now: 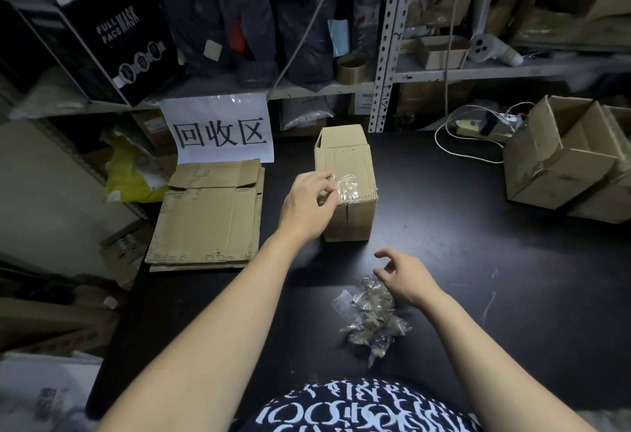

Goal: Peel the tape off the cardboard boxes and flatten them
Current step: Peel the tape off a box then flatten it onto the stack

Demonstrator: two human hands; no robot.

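Note:
A small brown cardboard box (346,162) lies on its side in the middle of the black table (461,233), its far flap open. My left hand (309,204) pinches a clear strip of tape (346,187) that is partly lifted off the box's near top edge. My right hand (406,274) hovers with loosely curled fingers just above a crumpled pile of peeled tape (370,315) on the table and holds nothing.
Flattened boxes (208,220) are stacked at the left under a white paper sign (222,127). Two more unflattened boxes (563,155) stand at the right edge. A white cable and power strip (478,124) lie behind them. Metal shelving (389,42) packed with goods backs the table.

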